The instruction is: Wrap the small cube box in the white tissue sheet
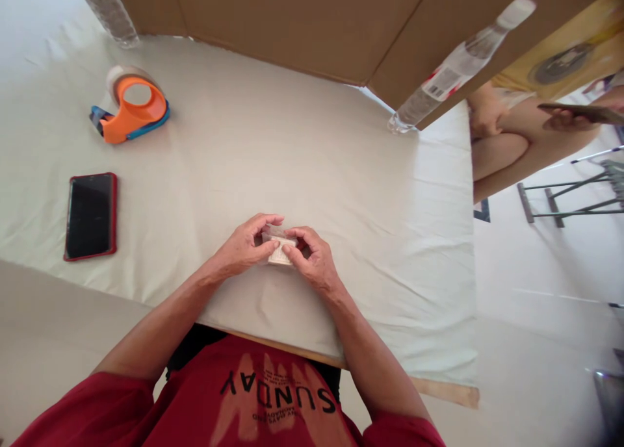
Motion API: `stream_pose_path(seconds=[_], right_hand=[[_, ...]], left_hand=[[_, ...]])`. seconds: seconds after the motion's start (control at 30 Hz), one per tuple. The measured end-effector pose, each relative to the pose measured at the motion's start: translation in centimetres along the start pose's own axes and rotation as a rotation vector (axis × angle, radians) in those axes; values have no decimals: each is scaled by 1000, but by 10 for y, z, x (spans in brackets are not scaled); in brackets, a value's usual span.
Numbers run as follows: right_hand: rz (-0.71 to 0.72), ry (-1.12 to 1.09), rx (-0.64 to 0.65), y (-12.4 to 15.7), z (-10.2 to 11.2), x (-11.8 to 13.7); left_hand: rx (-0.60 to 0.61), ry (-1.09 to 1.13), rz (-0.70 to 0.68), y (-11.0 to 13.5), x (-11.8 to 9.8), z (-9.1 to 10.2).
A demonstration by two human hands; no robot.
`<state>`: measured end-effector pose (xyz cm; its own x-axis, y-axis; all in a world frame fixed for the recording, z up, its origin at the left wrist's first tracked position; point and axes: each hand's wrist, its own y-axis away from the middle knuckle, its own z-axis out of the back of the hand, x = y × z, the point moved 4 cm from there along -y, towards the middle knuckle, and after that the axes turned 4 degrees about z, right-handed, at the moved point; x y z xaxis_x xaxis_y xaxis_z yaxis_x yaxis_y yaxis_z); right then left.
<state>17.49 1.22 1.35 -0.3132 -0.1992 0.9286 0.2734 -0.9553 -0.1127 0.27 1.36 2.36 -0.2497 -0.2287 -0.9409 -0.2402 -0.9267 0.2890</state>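
Note:
Near the front edge of the cloth-covered table, both of my hands close round a small clear box with whitish contents [281, 255]. From the left, my left hand [248, 244] grips it, thumb along the top and fingers curled round the far side. My right hand [312, 255] holds the opposite end, its thumb pressed on the top face close to the other thumb. Fingers cover the box's sides and far edge, and its contents are too small to make out.
An orange and blue tape dispenser [141, 112] and a red-cased phone [91, 217] lie on the cloth [253, 154] at left. A cardboard panel [292, 25] stands behind, with a bottle [441, 76] at right and another bottle [111, 12] at left. A seated person [517, 128] is beyond the right edge.

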Motion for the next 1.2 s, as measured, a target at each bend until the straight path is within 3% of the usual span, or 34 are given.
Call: stream_pose_path(seconds=[0.63, 0.83, 1.03, 1.2], right_hand=[[-125, -137, 19, 3, 1, -8], [-119, -125, 2, -5, 4, -4], [-199, -160, 43, -16, 2, 0], [-152, -95, 26, -26, 0, 4]], left_hand=[[25, 28, -18, -2, 5, 1], [22, -3, -53, -3, 4, 1], [31, -26, -60, -3, 4, 0], [38, -35, -59, -3, 0, 0]])
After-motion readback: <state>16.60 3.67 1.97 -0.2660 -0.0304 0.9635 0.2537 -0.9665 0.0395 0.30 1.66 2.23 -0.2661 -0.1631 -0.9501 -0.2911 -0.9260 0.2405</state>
